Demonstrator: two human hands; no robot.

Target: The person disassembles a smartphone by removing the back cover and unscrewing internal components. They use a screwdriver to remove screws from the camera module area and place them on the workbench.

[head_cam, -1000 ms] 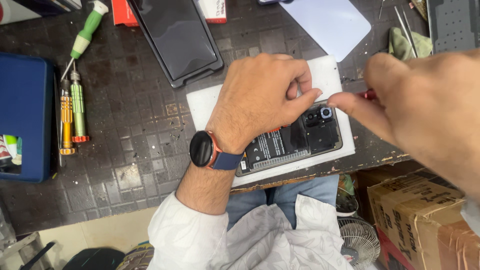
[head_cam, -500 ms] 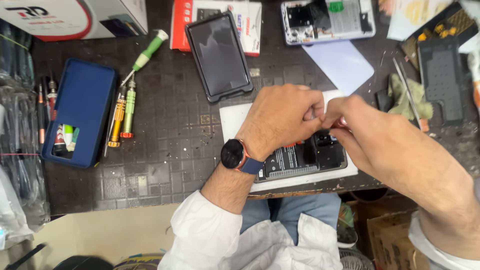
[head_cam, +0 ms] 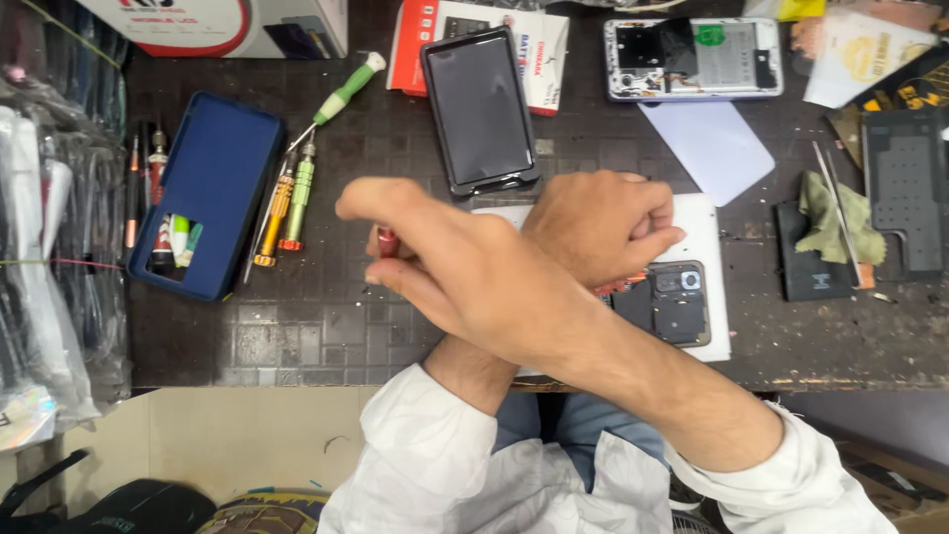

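- since the earlier frame the right hand (head_cam: pixel 465 262) has crossed over the left forearm, away from the opened dark phone with exposed camera module (head_cam: pixel 667 302) and toward the tool side of the bench.
- right hand: fingers pinched shut on a small red-handled tool (head_cam: pixel 387 240), only its red end visible; it sits well left of the opened phone.
- left hand (head_cam: pixel 598 227): curled in a loose fist, resting on the upper left part of the opened phone; whether it holds anything cannot be told.
- the opened phone lies on a white rectangular pad (head_cam: pixel 710 232) near the front bench edge.
- left of the opened phone: an orange screwdriver (head_cam: pixel 274 213), a green screwdriver (head_cam: pixel 300 196) and a blue rectangular case (head_cam: pixel 213 188).
- behind the opened phone: a black-screened phone lying face up (head_cam: pixel 479 109).
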